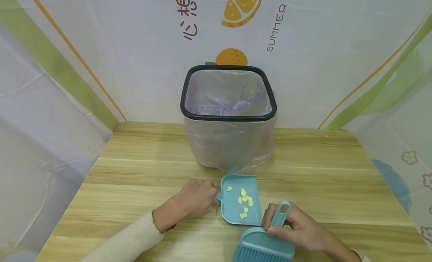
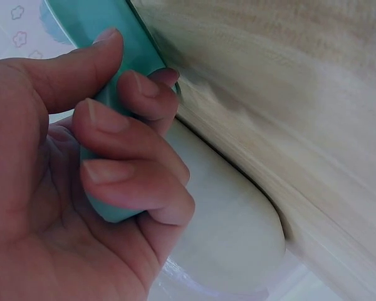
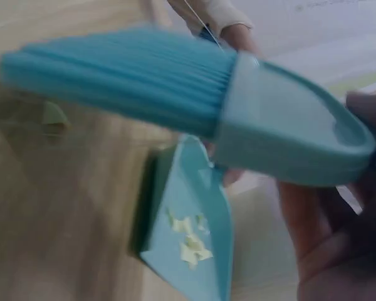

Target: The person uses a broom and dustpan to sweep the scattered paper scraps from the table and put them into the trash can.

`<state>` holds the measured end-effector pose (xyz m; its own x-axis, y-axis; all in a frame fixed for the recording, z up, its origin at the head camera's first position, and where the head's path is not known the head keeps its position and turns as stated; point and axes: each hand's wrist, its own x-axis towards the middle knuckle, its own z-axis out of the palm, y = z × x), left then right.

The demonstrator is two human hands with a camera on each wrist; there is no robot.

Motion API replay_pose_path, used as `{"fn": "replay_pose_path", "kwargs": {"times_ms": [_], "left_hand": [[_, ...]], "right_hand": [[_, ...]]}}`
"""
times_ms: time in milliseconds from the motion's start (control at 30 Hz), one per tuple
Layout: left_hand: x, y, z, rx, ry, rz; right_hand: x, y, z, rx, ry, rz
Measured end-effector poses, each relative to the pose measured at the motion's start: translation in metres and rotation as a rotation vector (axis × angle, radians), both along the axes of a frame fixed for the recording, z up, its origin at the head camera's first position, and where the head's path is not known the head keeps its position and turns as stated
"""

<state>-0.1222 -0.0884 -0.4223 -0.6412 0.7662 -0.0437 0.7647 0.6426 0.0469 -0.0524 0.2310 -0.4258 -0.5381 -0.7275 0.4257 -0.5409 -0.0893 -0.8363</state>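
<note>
My left hand (image 1: 199,197) grips the handle of a blue dustpan (image 1: 231,211), fingers curled round it in the left wrist view. Several small pale-yellow pieces (image 1: 249,201) lie in the pan. Just right of the pan, my right hand (image 1: 305,228) holds a blue hand brush (image 1: 268,239) near the base of its handle, bristles toward me. The right wrist view has the brush bristles (image 3: 125,75) raised off the table, somewhat blurred. One loose yellowish piece (image 3: 54,115) lies on the tabletop there, below the bristles.
Behind the dustpan stands a bin with a black rim (image 1: 229,118), lined with a thin, clear, purplish bag (image 1: 233,142). The wooden table (image 1: 141,157) is bordered by a printed white cloth (image 1: 135,48) at the back and sides.
</note>
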Motion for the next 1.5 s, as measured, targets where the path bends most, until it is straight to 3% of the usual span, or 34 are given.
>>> {"fn": "replay_pose_path", "kwargs": {"times_ms": [133,267,467,667,1100,1267,1500], "left_hand": [[0.0,0.0,-0.001,0.005,-0.013,0.002],[0.0,0.0,-0.001,0.006,-0.012,0.001],[0.001,-0.001,-0.001,0.009,-0.017,0.004],[0.002,-0.001,0.0,-0.001,0.005,-0.003],[0.002,-0.001,0.0,-0.001,0.007,-0.004],[0.002,-0.001,0.0,0.003,0.006,-0.012],[0.001,-0.001,0.001,0.006,-0.029,-0.008]], "right_hand": [[0.003,-0.003,-0.006,0.07,0.004,0.055],[0.002,0.0,-0.011,0.093,0.022,0.054],[-0.003,0.016,-0.008,0.129,0.009,-0.014],[-0.009,0.039,0.004,0.225,-0.06,-0.108],[-0.051,0.078,0.012,0.27,0.001,-0.178],[-0.068,0.086,0.013,0.268,0.034,-0.254],[-0.076,0.09,0.019,0.281,0.066,-0.449]]}}
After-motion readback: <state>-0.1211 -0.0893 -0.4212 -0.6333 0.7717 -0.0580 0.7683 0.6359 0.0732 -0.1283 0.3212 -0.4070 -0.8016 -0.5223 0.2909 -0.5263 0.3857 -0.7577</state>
